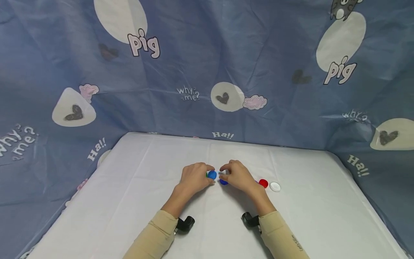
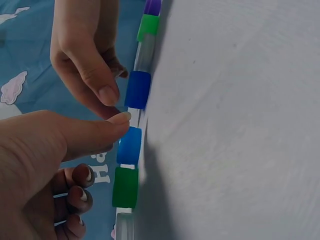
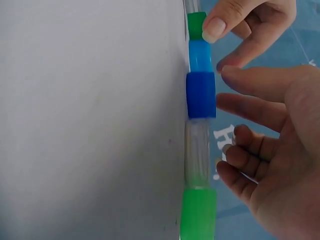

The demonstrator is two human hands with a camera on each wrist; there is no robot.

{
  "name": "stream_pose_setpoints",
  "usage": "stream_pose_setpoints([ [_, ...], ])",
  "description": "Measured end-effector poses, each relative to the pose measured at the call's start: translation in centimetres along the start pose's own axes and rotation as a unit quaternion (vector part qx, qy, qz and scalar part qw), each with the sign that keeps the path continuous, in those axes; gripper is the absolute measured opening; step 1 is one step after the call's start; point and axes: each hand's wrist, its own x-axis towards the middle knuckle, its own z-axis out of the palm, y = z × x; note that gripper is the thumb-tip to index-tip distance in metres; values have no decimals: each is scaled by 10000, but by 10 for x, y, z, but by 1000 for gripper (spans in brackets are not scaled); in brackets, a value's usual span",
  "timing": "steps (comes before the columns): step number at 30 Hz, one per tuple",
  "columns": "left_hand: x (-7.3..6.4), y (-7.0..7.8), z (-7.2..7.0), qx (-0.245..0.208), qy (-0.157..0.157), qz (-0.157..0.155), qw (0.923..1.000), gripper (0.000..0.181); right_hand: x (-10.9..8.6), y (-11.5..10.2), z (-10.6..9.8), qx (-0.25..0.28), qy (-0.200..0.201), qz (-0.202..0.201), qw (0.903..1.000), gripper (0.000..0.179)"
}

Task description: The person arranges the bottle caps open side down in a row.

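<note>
A light blue round cap stands on the white table, with the thumb and index finger of my left hand on either side. In the right wrist view, those fingertips hover around the top of the light blue cap, and a gap shows beside the index finger. A green cap is next to it. My right hand is over a dark blue cap, thumb and fingers apart. Seen from the right wrist, its fingertips are close to the dark blue cap, with nothing held between them.
A red cap and a white round piece lie right of the right hand. A clear cylinder and a light green piece appear in the right wrist view. Patterned blue cloth hangs behind the white table.
</note>
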Motion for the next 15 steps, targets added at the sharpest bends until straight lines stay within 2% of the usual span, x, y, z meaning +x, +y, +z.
stream_pose_setpoints([
  [15, 9, 16, 10, -32, -97, 315, 9995, 42, -12, 19, -6, -93, -66, 23, 9999, 28],
])
